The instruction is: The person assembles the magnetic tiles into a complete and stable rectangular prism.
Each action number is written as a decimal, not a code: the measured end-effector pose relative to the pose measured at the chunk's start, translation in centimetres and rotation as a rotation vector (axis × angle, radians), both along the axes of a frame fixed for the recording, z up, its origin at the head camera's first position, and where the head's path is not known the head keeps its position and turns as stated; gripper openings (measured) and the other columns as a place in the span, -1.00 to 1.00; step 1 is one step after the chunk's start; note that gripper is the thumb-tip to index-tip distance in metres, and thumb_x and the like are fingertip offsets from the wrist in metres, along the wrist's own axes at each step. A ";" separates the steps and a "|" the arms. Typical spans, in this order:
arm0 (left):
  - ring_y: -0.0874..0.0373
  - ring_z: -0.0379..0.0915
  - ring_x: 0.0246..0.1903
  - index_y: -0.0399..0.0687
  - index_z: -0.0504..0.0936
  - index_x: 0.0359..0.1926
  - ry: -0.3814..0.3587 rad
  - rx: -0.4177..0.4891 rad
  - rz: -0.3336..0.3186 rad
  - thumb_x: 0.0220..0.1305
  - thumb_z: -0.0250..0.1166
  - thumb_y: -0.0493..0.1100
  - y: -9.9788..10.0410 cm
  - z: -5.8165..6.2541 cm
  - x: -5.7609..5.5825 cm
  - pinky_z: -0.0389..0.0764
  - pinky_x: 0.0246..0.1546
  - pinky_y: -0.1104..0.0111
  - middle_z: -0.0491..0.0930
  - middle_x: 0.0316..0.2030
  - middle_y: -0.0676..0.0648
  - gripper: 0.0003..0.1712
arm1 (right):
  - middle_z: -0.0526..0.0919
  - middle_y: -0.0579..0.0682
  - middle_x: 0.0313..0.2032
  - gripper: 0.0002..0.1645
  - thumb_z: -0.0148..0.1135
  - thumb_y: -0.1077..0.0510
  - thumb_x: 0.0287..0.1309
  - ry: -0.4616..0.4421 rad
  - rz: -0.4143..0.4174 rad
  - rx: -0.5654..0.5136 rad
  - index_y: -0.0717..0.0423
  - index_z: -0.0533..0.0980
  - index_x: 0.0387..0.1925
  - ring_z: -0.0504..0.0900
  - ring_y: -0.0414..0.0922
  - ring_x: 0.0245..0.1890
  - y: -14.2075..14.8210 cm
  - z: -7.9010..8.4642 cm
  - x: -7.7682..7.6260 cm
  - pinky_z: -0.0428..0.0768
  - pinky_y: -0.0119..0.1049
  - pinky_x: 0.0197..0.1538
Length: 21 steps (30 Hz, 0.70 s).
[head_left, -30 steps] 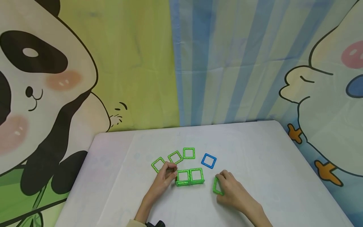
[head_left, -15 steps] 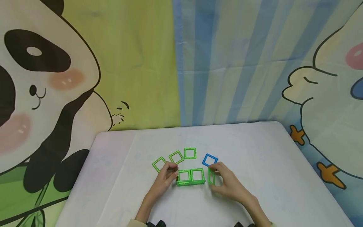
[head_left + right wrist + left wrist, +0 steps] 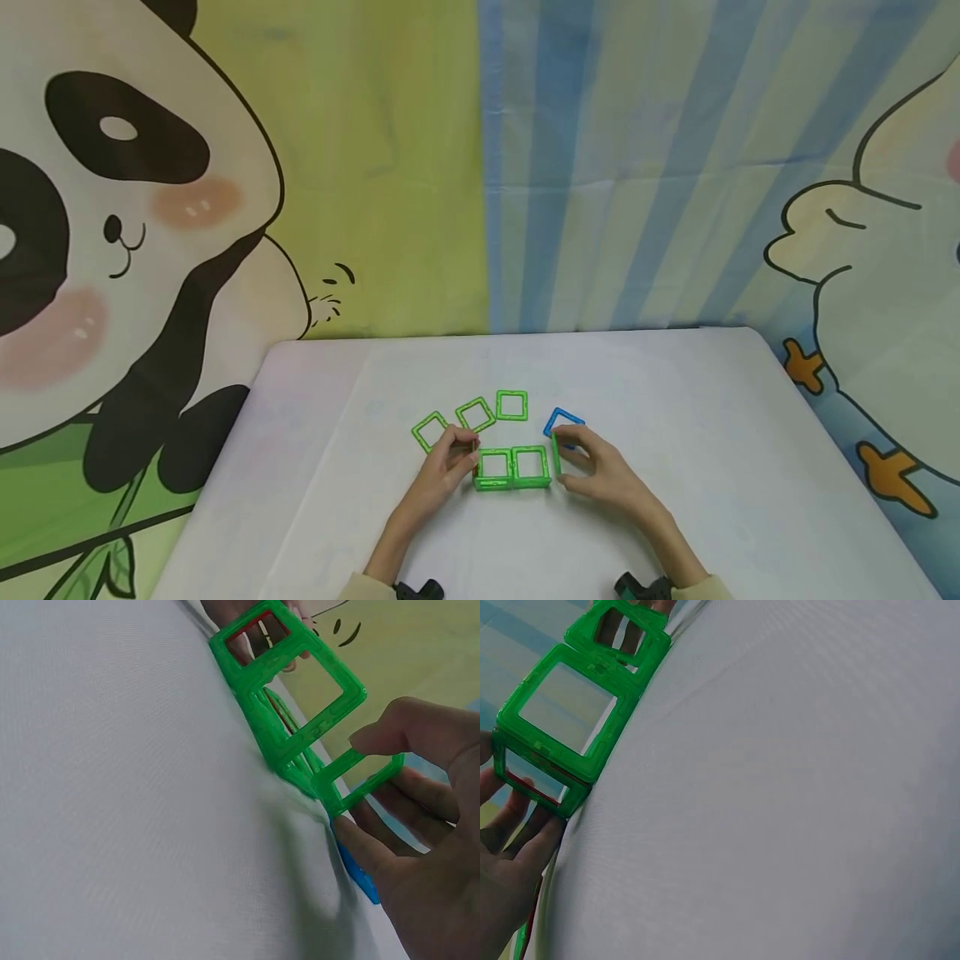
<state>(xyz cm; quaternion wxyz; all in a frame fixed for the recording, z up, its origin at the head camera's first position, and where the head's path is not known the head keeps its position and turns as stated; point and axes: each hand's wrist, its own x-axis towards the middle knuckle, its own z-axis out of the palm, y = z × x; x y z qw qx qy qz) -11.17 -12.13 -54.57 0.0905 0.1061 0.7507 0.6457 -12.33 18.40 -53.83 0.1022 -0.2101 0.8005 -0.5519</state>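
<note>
A row of joined green square magnetic tiles (image 3: 513, 468) stands on the table, with upright open frames facing me. My left hand (image 3: 442, 468) holds its left end between fingertips and thumb. A red edge (image 3: 532, 790) shows behind the end frame in the left wrist view. My right hand (image 3: 604, 477) pinches a separate green magnetic tile (image 3: 556, 454) upright, edge-on in the head view. That tile is just right of the row, and a narrow gap shows between them. In the right wrist view, the held tile (image 3: 345, 766) is close to the row's corner.
Behind the row, three loose green tiles (image 3: 512, 392) lie flat in an arc. A blue tile (image 3: 572, 414) lies behind my right hand and is partly covered by it. The white table (image 3: 330, 517) ends at a cartoon-printed cloth (image 3: 390, 208).
My right hand has brought its green tile leftward, from well apart to beside the row's right end, and turned it edge-on. The left hand keeps its hold. The head view has shifted slightly.
</note>
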 end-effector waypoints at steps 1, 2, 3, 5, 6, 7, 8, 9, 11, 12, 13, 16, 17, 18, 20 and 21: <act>-0.13 0.39 0.34 -0.21 0.45 0.14 -0.001 -0.001 0.001 0.50 0.21 -0.25 0.0 0.0 0.0 0.48 0.32 0.41 0.48 0.18 -0.29 -0.72 | 0.45 0.28 0.32 -0.20 0.41 0.39 0.08 -0.012 0.003 -0.007 0.21 0.35 0.37 0.45 0.31 0.36 0.0 -0.1 0.0 0.51 -0.13 0.36; -0.13 0.40 0.34 -0.22 0.45 0.14 -0.001 -0.001 0.002 0.50 0.21 -0.25 0.0 0.1 0.0 0.48 0.33 0.38 0.48 0.18 -0.29 -0.72 | 0.44 0.29 0.33 -0.20 0.41 0.38 0.09 -0.026 0.006 -0.013 0.21 0.35 0.37 0.45 0.32 0.36 0.0 -0.1 0.0 0.51 -0.13 0.36; -0.13 0.39 0.35 -0.23 0.45 0.15 0.001 -0.004 0.004 0.50 0.21 -0.24 0.1 0.1 0.0 0.48 0.34 0.35 0.48 0.18 -0.29 -0.71 | 0.43 0.30 0.33 -0.20 0.41 0.37 0.10 -0.037 0.010 -0.018 0.21 0.34 0.38 0.45 0.33 0.36 0.0 -0.2 0.0 0.52 -0.13 0.36; -0.13 0.39 0.35 -0.23 0.44 0.15 0.003 -0.007 0.005 0.51 0.21 -0.23 0.1 0.1 0.0 0.48 0.35 0.30 0.48 0.18 -0.28 -0.71 | 0.42 0.32 0.34 -0.20 0.40 0.37 0.11 -0.058 0.014 -0.030 0.22 0.33 0.39 0.44 0.35 0.37 0.0 -0.3 -0.1 0.52 -0.15 0.35; -0.14 0.39 0.36 -0.24 0.44 0.16 0.005 -0.008 0.004 0.51 0.20 -0.23 0.1 0.1 0.1 0.47 0.36 0.28 0.48 0.18 -0.28 -0.70 | 0.41 0.33 0.34 -0.20 0.40 0.37 0.11 -0.067 0.017 -0.040 0.23 0.32 0.39 0.44 0.36 0.37 0.0 -0.4 -0.1 0.53 -0.15 0.35; -0.14 0.39 0.36 -0.25 0.44 0.16 0.004 -0.011 0.003 0.51 0.20 -0.22 0.1 0.1 0.0 0.47 0.36 0.27 0.47 0.18 -0.28 -0.69 | 0.40 0.34 0.34 -0.20 0.40 0.36 0.12 -0.076 0.019 -0.045 0.23 0.32 0.39 0.44 0.36 0.37 0.0 -0.4 -0.1 0.53 -0.16 0.34; -0.14 0.39 0.36 -0.26 0.43 0.16 0.004 -0.010 0.002 0.51 0.20 -0.22 0.1 0.1 0.0 0.47 0.36 0.28 0.47 0.18 -0.29 -0.69 | 0.39 0.35 0.34 -0.19 0.39 0.37 0.12 -0.085 0.023 -0.058 0.23 0.31 0.39 0.43 0.37 0.37 0.0 -0.5 -0.2 0.53 -0.17 0.34; -0.14 0.39 0.36 -0.26 0.43 0.16 0.003 -0.011 0.001 0.51 0.20 -0.22 0.1 0.1 0.0 0.47 0.36 0.29 0.47 0.18 -0.29 -0.68 | 0.39 0.36 0.35 -0.19 0.39 0.37 0.12 -0.092 0.026 -0.068 0.24 0.30 0.39 0.42 0.38 0.37 0.0 -0.6 -0.2 0.53 -0.19 0.34; -0.14 0.39 0.36 -0.26 0.43 0.16 0.000 -0.007 -0.003 0.51 0.20 -0.21 0.1 0.1 0.0 0.48 0.34 0.34 0.47 0.18 -0.30 -0.68 | 0.37 0.37 0.34 -0.18 0.39 0.38 0.12 -0.102 0.032 -0.086 0.25 0.29 0.40 0.41 0.39 0.37 0.0 -0.8 -0.3 0.53 -0.21 0.34; -0.14 0.39 0.36 -0.26 0.43 0.16 0.000 -0.006 -0.004 0.51 0.20 -0.21 0.1 0.1 0.0 0.48 0.32 0.37 0.47 0.18 -0.30 -0.69 | 0.37 0.38 0.35 -0.18 0.39 0.39 0.12 -0.104 0.035 -0.093 0.25 0.29 0.40 0.41 0.39 0.37 0.0 -0.8 -0.3 0.53 -0.22 0.34; -0.15 0.39 0.35 -0.26 0.43 0.15 0.002 -0.004 -0.005 0.51 0.20 -0.21 0.1 0.0 0.0 0.49 0.31 0.40 0.47 0.18 -0.31 -0.69 | 0.36 0.38 0.35 -0.18 0.38 0.39 0.12 -0.105 0.036 -0.097 0.25 0.29 0.40 0.41 0.39 0.38 0.0 -0.9 -0.3 0.53 -0.24 0.34; -0.19 0.39 0.34 -0.26 0.43 0.14 0.020 0.004 -0.010 0.51 0.20 -0.22 0.1 -0.1 -0.1 0.48 0.29 0.46 0.46 0.18 -0.33 -0.70 | 0.36 0.38 0.34 -0.18 0.38 0.40 0.11 -0.098 0.033 -0.106 0.24 0.29 0.40 0.40 0.39 0.38 -0.1 -1.1 -0.3 0.52 -0.26 0.34; -0.19 0.39 0.34 -0.26 0.43 0.13 0.022 0.006 -0.009 0.51 0.20 -0.22 0.1 -0.1 -0.1 0.48 0.28 0.48 0.46 0.17 -0.33 -0.71 | 0.36 0.38 0.35 -0.18 0.38 0.41 0.11 -0.095 0.033 -0.108 0.24 0.29 0.40 0.40 0.38 0.38 -0.1 -1.1 -0.3 0.51 -0.26 0.35; -0.19 0.39 0.34 -0.25 0.43 0.13 0.021 0.008 -0.008 0.51 0.20 -0.22 0.1 -0.2 -0.1 0.48 0.28 0.49 0.46 0.18 -0.33 -0.71 | 0.36 0.37 0.35 -0.18 0.37 0.41 0.11 -0.094 0.034 -0.110 0.24 0.30 0.40 0.40 0.38 0.39 -0.1 -1.2 -0.3 0.51 -0.27 0.35; -0.18 0.39 0.34 -0.25 0.43 0.13 0.016 0.010 -0.006 0.51 0.20 -0.22 0.1 -0.2 -0.1 0.47 0.28 0.51 0.46 0.18 -0.33 -0.71 | 0.36 0.37 0.35 -0.18 0.37 0.41 0.11 -0.097 0.033 -0.119 0.23 0.30 0.40 0.40 0.37 0.39 -0.2 -1.2 -0.2 0.50 -0.26 0.35; -0.17 0.39 0.35 -0.24 0.44 0.14 0.008 0.011 -0.004 0.51 0.21 -0.22 0.1 -0.2 -0.1 0.46 0.27 0.53 0.46 0.19 -0.32 -0.71 | 0.37 0.36 0.34 -0.18 0.38 0.41 0.11 -0.099 0.031 -0.122 0.23 0.30 0.40 0.40 0.37 0.39 -0.2 -1.2 -0.2 0.50 -0.26 0.35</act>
